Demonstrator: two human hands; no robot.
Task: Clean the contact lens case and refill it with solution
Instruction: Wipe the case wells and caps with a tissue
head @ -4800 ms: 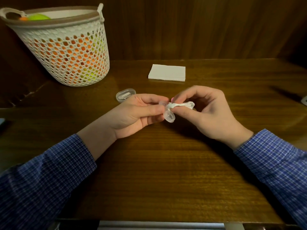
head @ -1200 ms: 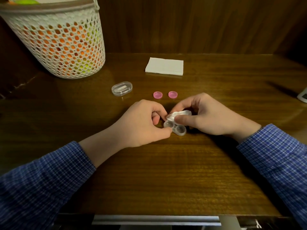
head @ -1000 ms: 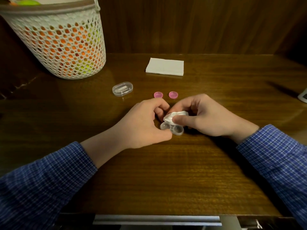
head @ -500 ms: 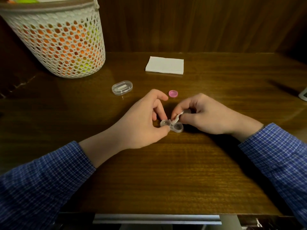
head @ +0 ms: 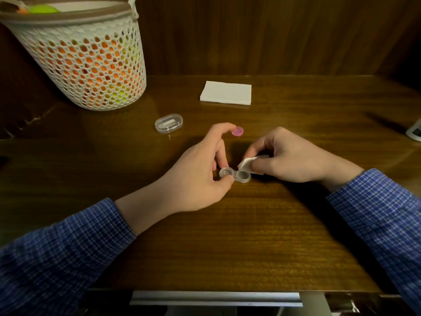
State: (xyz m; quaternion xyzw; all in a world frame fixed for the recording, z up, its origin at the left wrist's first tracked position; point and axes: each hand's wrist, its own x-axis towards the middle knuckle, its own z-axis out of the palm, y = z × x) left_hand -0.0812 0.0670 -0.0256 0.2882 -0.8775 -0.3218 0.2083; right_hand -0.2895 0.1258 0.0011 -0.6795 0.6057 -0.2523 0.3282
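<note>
Lifted since half a second ago: tissue wad (head: 247, 161), pinched in right hand (head: 289, 159), now beside the lens case (head: 235, 175). Left hand (head: 200, 169) pinches the case's left well; index finger raised near pink cap (head: 237, 131).

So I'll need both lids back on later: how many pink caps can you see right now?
1: a pink cap on the table beyond the left hand, by its fingertip. A second may be hidden behind that hand.

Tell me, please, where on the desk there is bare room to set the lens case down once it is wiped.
Bare wood lies between the two sleeves, toward the desk's front edge, and right of the folded tissue. It is crowded beyond the hands: the pink cap and clear oval box sit there, with the basket behind.
</note>
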